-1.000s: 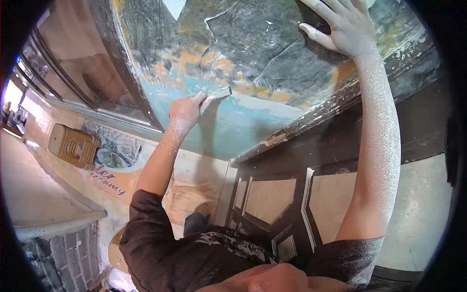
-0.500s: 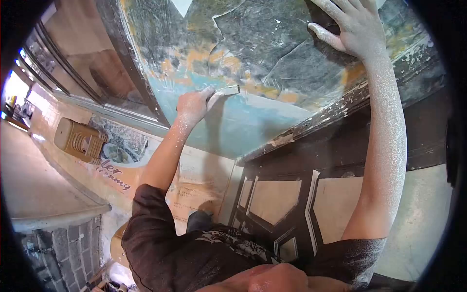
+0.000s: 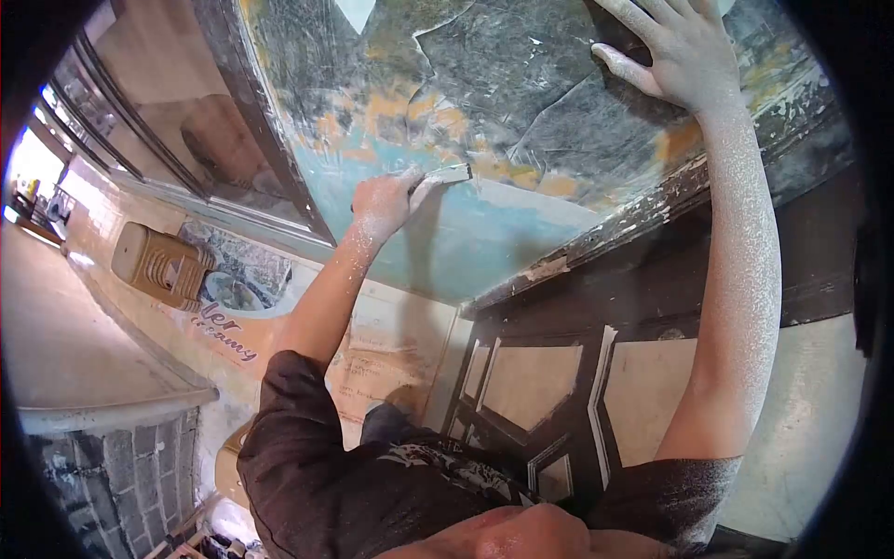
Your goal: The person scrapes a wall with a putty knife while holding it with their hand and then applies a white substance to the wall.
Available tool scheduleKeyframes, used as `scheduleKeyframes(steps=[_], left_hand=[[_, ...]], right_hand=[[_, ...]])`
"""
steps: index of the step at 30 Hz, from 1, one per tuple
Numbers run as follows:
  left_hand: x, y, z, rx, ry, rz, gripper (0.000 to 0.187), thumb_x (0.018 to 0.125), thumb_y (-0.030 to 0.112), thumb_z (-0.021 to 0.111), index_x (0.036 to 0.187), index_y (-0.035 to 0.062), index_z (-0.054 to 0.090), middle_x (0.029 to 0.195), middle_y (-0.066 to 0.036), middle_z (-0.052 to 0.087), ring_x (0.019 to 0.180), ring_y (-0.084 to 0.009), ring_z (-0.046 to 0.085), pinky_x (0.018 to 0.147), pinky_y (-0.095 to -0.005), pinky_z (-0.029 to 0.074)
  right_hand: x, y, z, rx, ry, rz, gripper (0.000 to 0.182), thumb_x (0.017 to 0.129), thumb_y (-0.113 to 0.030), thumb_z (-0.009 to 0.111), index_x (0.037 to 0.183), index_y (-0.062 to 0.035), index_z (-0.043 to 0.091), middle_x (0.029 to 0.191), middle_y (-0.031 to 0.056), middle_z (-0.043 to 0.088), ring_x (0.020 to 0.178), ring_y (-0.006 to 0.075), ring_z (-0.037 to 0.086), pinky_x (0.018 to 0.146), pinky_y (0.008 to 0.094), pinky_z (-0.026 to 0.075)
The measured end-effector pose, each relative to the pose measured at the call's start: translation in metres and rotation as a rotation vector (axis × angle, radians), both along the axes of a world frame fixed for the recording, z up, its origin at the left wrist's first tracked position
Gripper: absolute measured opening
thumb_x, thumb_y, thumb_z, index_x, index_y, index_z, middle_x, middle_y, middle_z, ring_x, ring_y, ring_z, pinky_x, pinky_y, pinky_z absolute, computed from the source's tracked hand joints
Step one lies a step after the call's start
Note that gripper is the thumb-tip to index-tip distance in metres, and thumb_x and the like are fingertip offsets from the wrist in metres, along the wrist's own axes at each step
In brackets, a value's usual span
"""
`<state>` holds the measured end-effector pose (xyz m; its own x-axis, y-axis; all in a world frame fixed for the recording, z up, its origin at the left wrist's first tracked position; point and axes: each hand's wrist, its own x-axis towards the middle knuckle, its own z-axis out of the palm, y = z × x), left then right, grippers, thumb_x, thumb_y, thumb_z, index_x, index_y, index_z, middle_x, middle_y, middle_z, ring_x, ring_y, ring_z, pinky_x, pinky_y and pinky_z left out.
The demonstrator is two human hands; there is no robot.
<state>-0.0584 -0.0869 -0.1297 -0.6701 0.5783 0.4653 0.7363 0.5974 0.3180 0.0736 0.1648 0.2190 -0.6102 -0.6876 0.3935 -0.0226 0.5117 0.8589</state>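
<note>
My left hand (image 3: 380, 203) is closed around a small, pale, flat scraper (image 3: 452, 173). The scraper's far end rests against or very near the wall (image 3: 447, 238), along the line where pale blue meets a dark, patchy coating (image 3: 484, 84) with orange and yellow spots. How the fingers wrap the handle is partly hidden. Higher up on the right, my right hand (image 3: 684, 56) lies spread on the dark coating, with nothing in it. White dust covers that hand and forearm. Torn edges and cracks run across the coating between the hands.
A dark wooden frame with chipped paint (image 3: 596, 247) borders the wall below right, beside a dark panelled door (image 3: 535, 382). Glass panes (image 3: 168, 93) stand at left. Stacked tan plastic stools (image 3: 154, 265) and printed cardboard (image 3: 372, 363) are on the floor, near a grey block wall (image 3: 140, 466).
My left hand and the scraper have shifted slightly right in view. The surroundings at left shift a little too. My right hand stays spread in the same place on the wall.
</note>
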Motion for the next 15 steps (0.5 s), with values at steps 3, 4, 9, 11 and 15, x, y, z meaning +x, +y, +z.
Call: scheduleKeyframes(steps=[3, 4, 9, 11, 15], left_hand=[[0.002, 0.0, 0.004, -0.043, -0.02, 0.032, 0.032, 0.097, 0.049, 0.06, 0.097, 0.0186, 0.069, 0.076, -0.012, 0.071, 0.072, -0.0349, 0.07, 0.061, -0.0487, 0.053], [0.002, -0.001, 0.003, -0.017, -0.024, 0.012, 0.032, 0.096, 0.049, 0.059, 0.097, 0.0189, 0.069, 0.078, -0.012, 0.071, 0.073, -0.035, 0.07, 0.061, -0.0484, 0.053], [-0.004, 0.001, 0.005, -0.056, -0.072, 0.001, 0.031, 0.096, 0.049, 0.059, 0.098, 0.0195, 0.069, 0.081, -0.011, 0.072, 0.075, -0.0353, 0.07, 0.062, -0.0473, 0.053], [-0.007, 0.001, 0.003, -0.03, -0.019, -0.022, 0.032, 0.096, 0.05, 0.059, 0.097, 0.0199, 0.069, 0.08, -0.011, 0.071, 0.075, -0.0357, 0.069, 0.061, -0.047, 0.053], [-0.011, 0.001, 0.005, -0.112, -0.062, -0.029, 0.037, 0.1, 0.053, 0.049, 0.104, 0.0221, 0.069, 0.082, -0.01, 0.073, 0.075, -0.0348, 0.071, 0.063, -0.0491, 0.055]], right_hand=[[0.0, -0.001, 0.001, 0.009, 0.003, 0.041, 0.057, 0.081, -0.048, 0.068, 0.129, -0.0174, 0.059, 0.155, 0.0049, 0.048, 0.146, 0.0262, 0.041, 0.122, 0.0533, 0.019], [0.001, -0.003, 0.001, 0.005, -0.006, 0.01, 0.058, 0.081, -0.048, 0.068, 0.129, -0.0173, 0.059, 0.155, 0.005, 0.048, 0.146, 0.0263, 0.041, 0.122, 0.0534, 0.019], [0.002, -0.003, 0.002, 0.002, -0.018, 0.003, 0.058, 0.081, -0.049, 0.068, 0.128, -0.0172, 0.06, 0.154, 0.0051, 0.049, 0.145, 0.0267, 0.042, 0.122, 0.0534, 0.019], [0.002, -0.004, 0.004, 0.013, -0.032, -0.002, 0.058, 0.08, -0.049, 0.069, 0.128, -0.0173, 0.06, 0.154, 0.0052, 0.049, 0.145, 0.0267, 0.042, 0.122, 0.0535, 0.019], [0.0, -0.003, 0.001, 0.016, 0.009, -0.002, 0.059, 0.079, -0.049, 0.069, 0.128, -0.0175, 0.061, 0.154, 0.0048, 0.049, 0.145, 0.0266, 0.042, 0.121, 0.0537, 0.02]])
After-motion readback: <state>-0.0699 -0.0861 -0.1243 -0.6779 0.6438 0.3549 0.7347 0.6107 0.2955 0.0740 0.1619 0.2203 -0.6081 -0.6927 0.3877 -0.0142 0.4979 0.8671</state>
